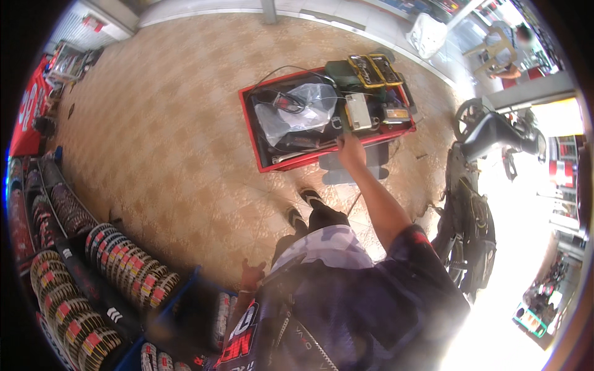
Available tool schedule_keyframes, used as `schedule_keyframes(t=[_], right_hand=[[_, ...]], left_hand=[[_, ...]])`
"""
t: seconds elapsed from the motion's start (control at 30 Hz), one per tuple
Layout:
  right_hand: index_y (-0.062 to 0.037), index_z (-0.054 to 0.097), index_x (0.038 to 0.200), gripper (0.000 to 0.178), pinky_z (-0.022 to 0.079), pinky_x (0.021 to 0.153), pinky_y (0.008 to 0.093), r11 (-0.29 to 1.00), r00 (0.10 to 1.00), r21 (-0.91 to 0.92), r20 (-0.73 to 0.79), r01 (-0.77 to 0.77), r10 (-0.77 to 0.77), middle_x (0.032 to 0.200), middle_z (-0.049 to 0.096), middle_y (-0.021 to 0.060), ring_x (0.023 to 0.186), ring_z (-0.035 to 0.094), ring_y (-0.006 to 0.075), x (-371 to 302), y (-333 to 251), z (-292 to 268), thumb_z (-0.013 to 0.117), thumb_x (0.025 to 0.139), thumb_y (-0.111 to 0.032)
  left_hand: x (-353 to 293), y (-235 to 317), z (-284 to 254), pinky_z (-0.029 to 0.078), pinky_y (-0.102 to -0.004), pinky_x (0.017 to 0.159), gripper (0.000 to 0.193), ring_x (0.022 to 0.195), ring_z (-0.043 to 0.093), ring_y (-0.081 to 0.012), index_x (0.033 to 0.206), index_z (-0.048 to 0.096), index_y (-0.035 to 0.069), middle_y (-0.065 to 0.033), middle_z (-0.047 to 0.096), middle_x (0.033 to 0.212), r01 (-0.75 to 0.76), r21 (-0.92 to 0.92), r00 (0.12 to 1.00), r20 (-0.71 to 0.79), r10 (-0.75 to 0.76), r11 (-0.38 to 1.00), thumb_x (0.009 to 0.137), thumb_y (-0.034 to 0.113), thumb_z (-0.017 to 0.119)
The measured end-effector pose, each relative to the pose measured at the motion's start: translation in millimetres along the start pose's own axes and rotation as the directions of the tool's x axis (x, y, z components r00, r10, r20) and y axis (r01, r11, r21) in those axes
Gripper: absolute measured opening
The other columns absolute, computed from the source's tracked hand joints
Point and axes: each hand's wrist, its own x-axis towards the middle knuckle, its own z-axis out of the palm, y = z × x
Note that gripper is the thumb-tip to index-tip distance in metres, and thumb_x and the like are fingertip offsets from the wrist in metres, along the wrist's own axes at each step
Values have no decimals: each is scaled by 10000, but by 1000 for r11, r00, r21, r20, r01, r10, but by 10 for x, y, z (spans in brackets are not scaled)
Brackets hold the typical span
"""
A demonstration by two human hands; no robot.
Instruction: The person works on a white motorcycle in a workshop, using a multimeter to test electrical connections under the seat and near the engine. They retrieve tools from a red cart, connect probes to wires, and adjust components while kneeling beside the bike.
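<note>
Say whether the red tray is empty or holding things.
Holding things: a plastic bag and a pale box lie inside the red tray.

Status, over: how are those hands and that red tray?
Right hand at red tray, grip unclear. Left hand hanging open. Plastic bag lying in tray's left part.

A rectangular tool tray with a bright red rim (250,131) and dark interior carries everything. A crumpled clear plastic bag (275,127) covers much of its left part, beside a small red-and-black device (286,103). Rightward lie a flat cream rectangular box (357,112), an open yellow-and-black tool case (369,71) and a small orange-and-white box (396,115).
</note>
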Motion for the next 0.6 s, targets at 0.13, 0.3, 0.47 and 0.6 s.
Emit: schedule_keyframes(t=[0.13, 0.3, 0.47, 0.6], right_hand=[[-74, 708, 958, 185, 540, 793, 510, 973, 989, 229, 142, 11, -44, 941, 714, 185, 906, 691, 391, -1345, 462, -261, 599, 914, -217], [-89, 725, 1016, 251, 538, 834, 491, 975, 940, 176, 333, -135, 70, 994, 706, 210, 979, 674, 413, -2764, 850, -258, 628, 869, -268], [-31, 714, 1018, 288, 539, 835, 490, 975, 872, 222, 475, 10, -117, 999, 704, 222, 973, 676, 413, -3040, 398, -57, 602, 824, -212], [-54, 722, 944, 220, 536, 783, 493, 897, 782, 268, 443, 352, -439, 945, 708, 186, 936, 685, 379, -3079, 68, 102, 610, 816, -194]], left_hand=[[124, -34, -13, 546, -317, 703, 1040, 740, 666, -224, 1516, 102, -75, -144, 693, 834, 313, -258, 945, 178, -273, 914, 863, 330, 802], [260, 429, 97, 519, -273, 659, 765, 713, 604, -156, 1462, 346, -8, -89, 634, 884, 421, -336, 901, 261, -346, 843, 876, 230, 776], [483, 783, 204, 523, -301, 650, 676, 745, 615, -166, 1376, 449, -34, -91, 631, 906, 300, -378, 921, 353, -163, 876, 882, 288, 779], [458, 1156, 255, 504, -298, 644, 426, 771, 596, -138, 1217, 570, -4, -49, 604, 915, 169, -328, 904, 427, -14, 929, 927, 264, 729]])
